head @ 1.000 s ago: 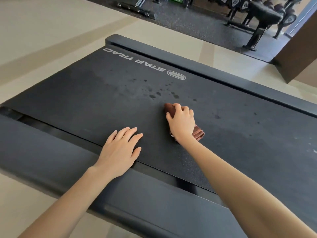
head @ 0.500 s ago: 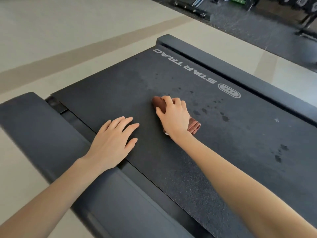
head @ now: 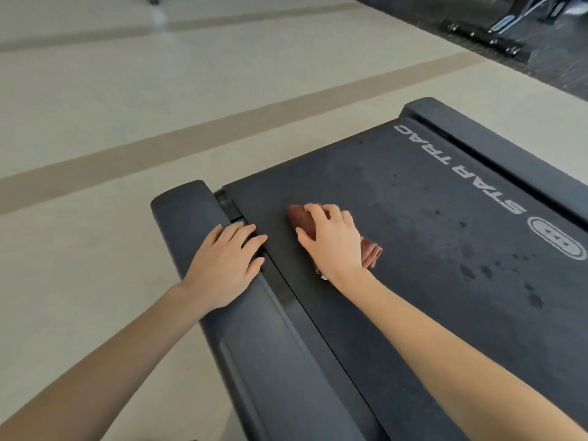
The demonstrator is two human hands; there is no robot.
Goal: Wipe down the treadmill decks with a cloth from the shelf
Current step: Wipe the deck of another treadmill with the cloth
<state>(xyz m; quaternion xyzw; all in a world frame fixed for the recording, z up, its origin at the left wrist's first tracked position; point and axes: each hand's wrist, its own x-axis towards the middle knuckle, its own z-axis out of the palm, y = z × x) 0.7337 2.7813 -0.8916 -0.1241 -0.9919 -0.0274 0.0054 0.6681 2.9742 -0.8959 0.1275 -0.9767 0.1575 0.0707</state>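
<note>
Cloth is what I am tracking through the head view: a brown rag, bunched, sitting on the treadmill belt close to its near-left corner, where the belt is ending at the rear cap. The right hand is covering most of it, fingers curled over the front fold and thumb hooking round the left side, so I am reading that as a grip that is also pressing the rag down on the belt. A second fold is poking out from under the wrist side.

The left hand is lying flat on the near side rail, fingers straight, tips reaching across the gap to the belt edge. It is holding nothing, and I am taking it as a brace.

What the next stroke is turning on, as I am judging it, is direction. The dark spots are sitting to the right of the rag hand, well apart from it, between that hand and the oval logo by the far rail. The belt's long axis is running from the rear cap toward the lower right of the view, so the marks are lying partly across the belt and partly along it. The right hand is the nearer one and is the one with the rag; I am expecting a sweep rightward and away from the near rail, with the left hand giving support.
</note>
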